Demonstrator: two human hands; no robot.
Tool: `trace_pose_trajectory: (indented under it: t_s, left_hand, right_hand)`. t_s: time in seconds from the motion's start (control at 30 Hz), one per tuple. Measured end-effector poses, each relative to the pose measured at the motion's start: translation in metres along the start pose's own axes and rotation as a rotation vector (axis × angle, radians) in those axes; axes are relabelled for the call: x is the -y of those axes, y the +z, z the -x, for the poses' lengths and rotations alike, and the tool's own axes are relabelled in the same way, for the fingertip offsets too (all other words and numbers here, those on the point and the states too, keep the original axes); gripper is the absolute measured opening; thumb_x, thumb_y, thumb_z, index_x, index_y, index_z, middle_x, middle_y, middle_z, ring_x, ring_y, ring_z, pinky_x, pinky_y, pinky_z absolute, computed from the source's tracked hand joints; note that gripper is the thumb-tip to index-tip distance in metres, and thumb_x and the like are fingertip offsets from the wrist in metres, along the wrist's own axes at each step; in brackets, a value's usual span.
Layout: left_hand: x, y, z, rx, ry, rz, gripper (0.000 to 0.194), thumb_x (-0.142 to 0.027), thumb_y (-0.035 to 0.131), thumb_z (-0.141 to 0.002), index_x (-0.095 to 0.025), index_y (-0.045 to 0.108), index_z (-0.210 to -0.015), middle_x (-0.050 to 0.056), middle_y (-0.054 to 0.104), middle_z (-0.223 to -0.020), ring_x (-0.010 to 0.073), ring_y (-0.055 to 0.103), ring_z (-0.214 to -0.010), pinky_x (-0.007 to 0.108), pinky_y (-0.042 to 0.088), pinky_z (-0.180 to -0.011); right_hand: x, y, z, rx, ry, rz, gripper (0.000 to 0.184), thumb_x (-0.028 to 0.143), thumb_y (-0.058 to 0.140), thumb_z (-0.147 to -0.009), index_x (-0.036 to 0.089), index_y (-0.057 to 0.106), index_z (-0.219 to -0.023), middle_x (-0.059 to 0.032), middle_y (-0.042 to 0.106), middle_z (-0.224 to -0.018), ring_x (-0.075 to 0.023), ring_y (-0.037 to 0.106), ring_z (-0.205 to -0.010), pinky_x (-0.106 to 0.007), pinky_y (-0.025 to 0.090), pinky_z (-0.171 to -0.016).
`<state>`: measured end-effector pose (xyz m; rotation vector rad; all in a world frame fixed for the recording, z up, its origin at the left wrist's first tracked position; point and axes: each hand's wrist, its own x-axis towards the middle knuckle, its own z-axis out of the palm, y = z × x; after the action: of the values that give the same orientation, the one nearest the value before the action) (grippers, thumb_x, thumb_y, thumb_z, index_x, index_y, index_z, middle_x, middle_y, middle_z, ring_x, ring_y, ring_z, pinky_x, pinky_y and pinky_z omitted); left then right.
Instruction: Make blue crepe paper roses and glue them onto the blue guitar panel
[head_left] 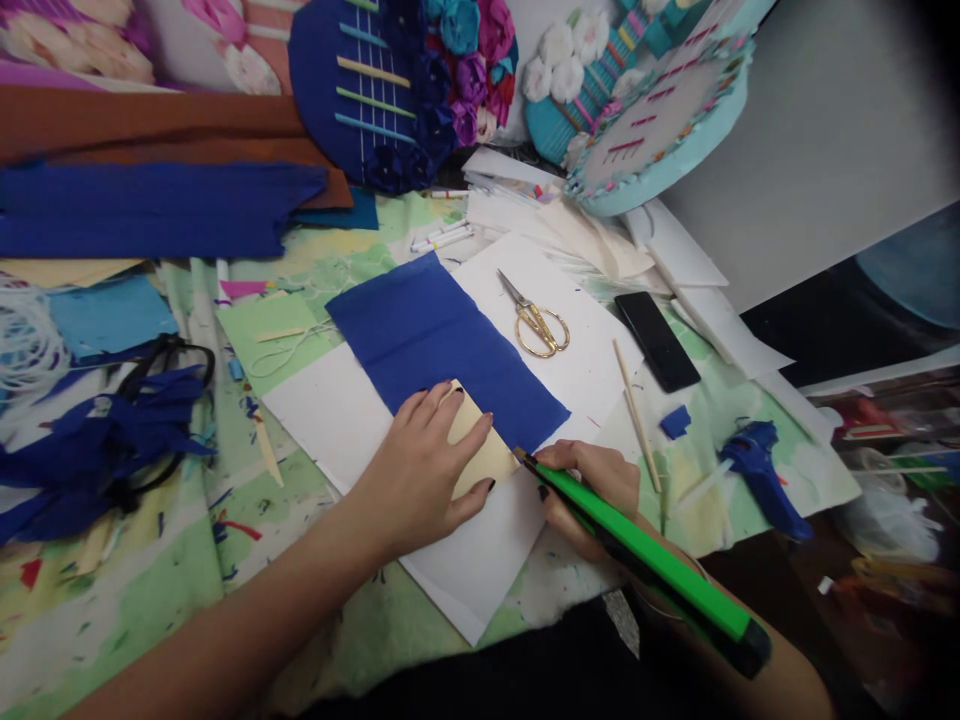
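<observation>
Cloth-covered bench (150,620), strewn with scraps (241,530), decorated discs (322,70) standing behind and a grey panel (840,150) to the right. Head view: left hand (424,460) spread, pressing pale yellow card (499,465) that seems partly over dark blue paper (442,330) on a white sheet (480,590); right hand (592,480) grips green cutter (645,545), tip at card's right edge. Judged progress: trimming looks underway, no completed cut discernible on the card, blue paper one piece, scissors (534,318), phone (658,342) and glue gun (761,470) lying aside.
</observation>
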<state>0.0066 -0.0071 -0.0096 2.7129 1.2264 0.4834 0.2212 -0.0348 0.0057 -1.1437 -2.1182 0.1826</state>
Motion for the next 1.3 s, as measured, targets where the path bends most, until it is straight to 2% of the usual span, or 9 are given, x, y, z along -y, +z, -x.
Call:
trace_pose_trajectory:
  t_s: [0.13, 0.4, 0.67, 0.93, 1.3]
  left_hand:
    - [0.0000, 0.0006, 0.0001, -0.004, -0.001, 0.006, 0.056, -0.039, 0.058, -0.080, -0.010, 0.055, -0.128, 0.026, 0.047, -0.129, 0.0434, 0.039, -0.126, 0.057, 0.034, -0.101]
    - [0.0002, 0.0000, -0.0001, 0.002, 0.001, 0.004, 0.056, -0.039, 0.058, -0.080, -0.009, 0.056, -0.127, 0.028, 0.046, -0.129, 0.0442, 0.038, -0.126, 0.057, 0.033, -0.101]
    - [-0.0005, -0.0006, 0.0000, 0.010, -0.002, 0.000, 0.055, -0.039, 0.057, -0.080, -0.010, 0.055, -0.128, 0.027, 0.046, -0.129, 0.0430, 0.038, -0.127, 0.056, 0.033, -0.101]
    - [-0.0005, -0.0001, 0.0000, 0.007, -0.009, -0.005, 0.056, -0.040, 0.058, -0.080, -0.011, 0.055, -0.128, 0.026, 0.046, -0.129, 0.0430, 0.038, -0.127, 0.056, 0.033, -0.101]
    - [0.0006, 0.0006, 0.0003, 0.005, 0.002, -0.008, 0.056, -0.040, 0.058, -0.080, -0.011, 0.055, -0.128, 0.026, 0.046, -0.129, 0.0428, 0.038, -0.127, 0.056, 0.033, -0.101]
  right_hand:
    - [0.0000, 0.0010, 0.0000, -0.013, 0.005, -0.017, 0.019, 0.015, 0.049, -0.069, 0.022, 0.054, -0.085, 0.0006, 0.064, -0.065, -0.0147, 0.061, -0.052, -0.026, 0.047, -0.046]
    - [-0.0004, 0.0014, 0.0030, -0.061, -0.032, -0.019, 0.018, 0.014, 0.051, -0.071, 0.023, 0.054, -0.087, 0.0004, 0.063, -0.064, -0.0174, 0.065, -0.060, -0.028, 0.049, -0.048]
    - [0.0021, -0.0031, 0.0042, -0.033, -0.020, -0.005, 0.019, 0.014, 0.051, -0.071, 0.023, 0.055, -0.087, 0.0004, 0.063, -0.063, -0.0165, 0.064, -0.060, -0.027, 0.050, -0.050]
    - [0.0021, -0.0014, 0.0043, -0.067, -0.044, -0.013, 0.019, 0.013, 0.049, -0.071, 0.023, 0.053, -0.086, 0.0010, 0.062, -0.062, -0.0155, 0.062, -0.055, -0.026, 0.048, -0.048]
    - [0.0025, -0.0055, 0.0043, -0.039, -0.029, -0.026, 0.014, 0.016, 0.051, -0.073, 0.022, 0.054, -0.086, -0.0005, 0.063, -0.062, -0.0174, 0.064, -0.057, -0.028, 0.049, -0.048]
